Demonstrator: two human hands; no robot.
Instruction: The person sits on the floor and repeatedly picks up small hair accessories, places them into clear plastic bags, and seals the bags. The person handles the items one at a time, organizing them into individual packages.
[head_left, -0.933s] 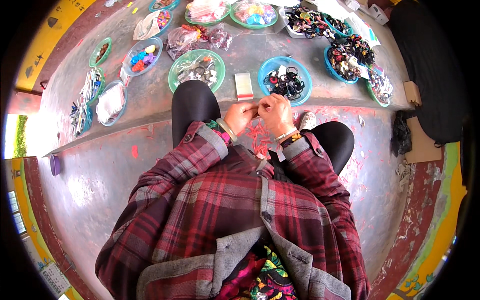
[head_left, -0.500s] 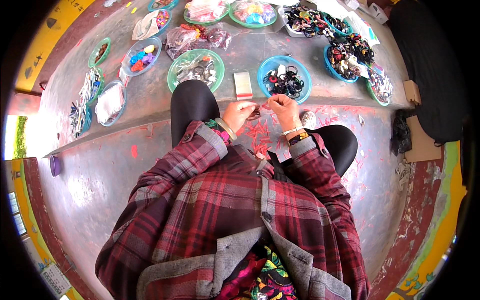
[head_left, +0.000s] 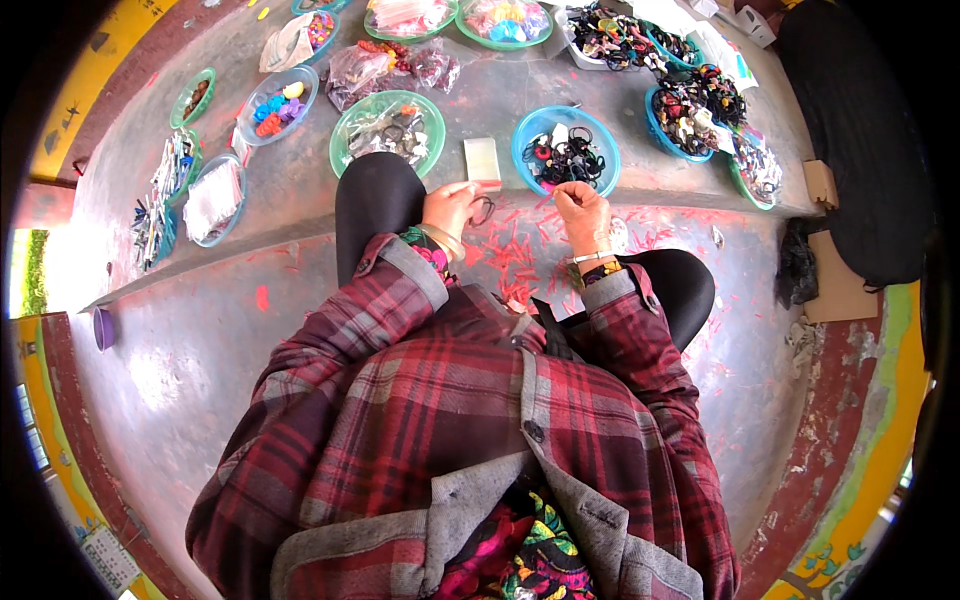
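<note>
My left hand [head_left: 452, 208] is closed, holding a dark looped band [head_left: 484, 210], which looks like a hair tie, at its fingertips. To its right, my right hand [head_left: 583, 215] has thumb and fingers pinched together at the near rim of a blue bowl [head_left: 519, 165]. A small pink strip [head_left: 547, 187] shows at those fingertips. Black hair ties [head_left: 568, 158] fill much of that bowl. Between the hands, farther off, a small pale box [head_left: 482, 160] with a red near end lies on the ledge. Red strips [head_left: 512, 255] are scattered on the floor below my hands.
A green bowl [head_left: 341, 150] with bagged pieces stands beyond my left knee. Several bowls line the raised ledge, including a blue one [head_left: 660, 143] heaped with hair ties. A purple cup [head_left: 104, 329] sits far left; a black bag [head_left: 797, 265] and cardboard [head_left: 845, 285] lie right.
My hands have drawn apart: the left moved left with the dark band, the right slightly right. The pink strip that was between them is now by the right fingertips.
</note>
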